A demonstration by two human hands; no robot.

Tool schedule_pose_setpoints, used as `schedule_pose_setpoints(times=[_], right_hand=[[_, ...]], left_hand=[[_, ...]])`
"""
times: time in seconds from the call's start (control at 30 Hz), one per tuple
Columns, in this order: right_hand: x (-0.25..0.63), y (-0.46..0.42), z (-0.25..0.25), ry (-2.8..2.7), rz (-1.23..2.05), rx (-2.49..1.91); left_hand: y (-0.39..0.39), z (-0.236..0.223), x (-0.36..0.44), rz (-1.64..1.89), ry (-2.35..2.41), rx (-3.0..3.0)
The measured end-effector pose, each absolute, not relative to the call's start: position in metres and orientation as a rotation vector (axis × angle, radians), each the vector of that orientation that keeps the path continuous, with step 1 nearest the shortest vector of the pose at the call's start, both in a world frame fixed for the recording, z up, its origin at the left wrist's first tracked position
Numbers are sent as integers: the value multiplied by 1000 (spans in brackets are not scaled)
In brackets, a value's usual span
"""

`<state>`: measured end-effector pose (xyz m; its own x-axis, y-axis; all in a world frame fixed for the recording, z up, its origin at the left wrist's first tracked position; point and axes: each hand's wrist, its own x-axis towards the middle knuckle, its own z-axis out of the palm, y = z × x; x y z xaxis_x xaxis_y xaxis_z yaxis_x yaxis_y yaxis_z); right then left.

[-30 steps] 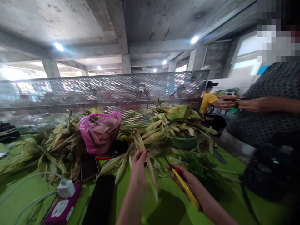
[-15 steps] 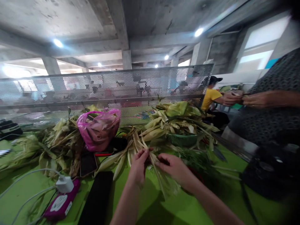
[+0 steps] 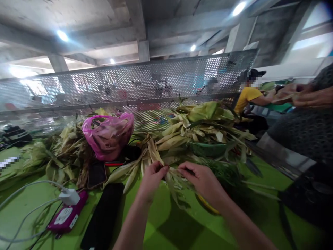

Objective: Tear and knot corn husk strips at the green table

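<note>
My left hand (image 3: pixel 153 177) is closed in a pinch on a bundle of pale corn husk strips (image 3: pixel 173 185) above the green table (image 3: pixel 169 225). Close by on the right, my right hand (image 3: pixel 199 175) has thumb and forefinger pressed together on the strips' thin ends; its other fingers curl under. Loose strips hang down between the two hands, and longer husks (image 3: pixel 153 152) spread out behind them. A feathery green bunch (image 3: pixel 226 173) lies beside my right hand. Part of a yellow curved object (image 3: pixel 206 204) shows below my right wrist.
A large husk pile (image 3: pixel 200 121) rises over a green basket (image 3: pixel 206 149). Leftward are a pink plastic bag (image 3: pixel 109 137), a phone (image 3: pixel 96 174), a long black case (image 3: pixel 104 215) and a purple power strip (image 3: pixel 69 215) with cables. Behind stands a perforated metal screen (image 3: pixel 145 83). People work at right.
The view has shifted slightly. My right hand has moved a little away from my left, widening the gap along the strips. The yellow curved object now shows beneath my right wrist.
</note>
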<state>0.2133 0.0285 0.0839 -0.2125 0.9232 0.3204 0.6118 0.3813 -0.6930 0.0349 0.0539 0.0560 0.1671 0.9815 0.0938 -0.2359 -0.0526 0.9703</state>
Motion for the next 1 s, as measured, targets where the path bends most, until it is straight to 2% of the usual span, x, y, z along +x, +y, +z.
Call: schedule_pose_setpoints(times=[0.07, 0.13, 0.27, 0.33, 0.43, 0.53, 0.67, 0.77, 0.93, 1.0], right_hand=[[218, 28, 86, -1964, 497, -1319], [222, 28, 87, -2018, 405, -1308], [228, 29, 94, -2236, 93, -1307], [227, 30, 101, -2344, -54, -1266], [223, 32, 116, -2398, -224, -1171], [218, 35, 128, -2335, -355, -1092], [216, 36, 127, -1986, -442, -1037], [217, 34, 114, -1771, -207, -1067], [216, 42, 91, -1767, 684, -1125], [217, 47, 89, -1769, 773, -1125]], left_hand=[[56, 54, 33, 1184, 902, 1179], [57, 56, 28, 1308, 1012, 1155], [51, 70, 19, 1961, 1391, 1428], [44, 78, 21, 1804, 1334, 1871], [37, 80, 30, 1219, 1110, 2257], [38, 71, 35, 1016, 1100, 2134], [43, 56, 37, 1068, 1069, 1736], [46, 53, 41, 1170, 962, 1448], [46, 55, 48, 1220, 856, 1216], [46, 56, 48, 1217, 829, 1212]])
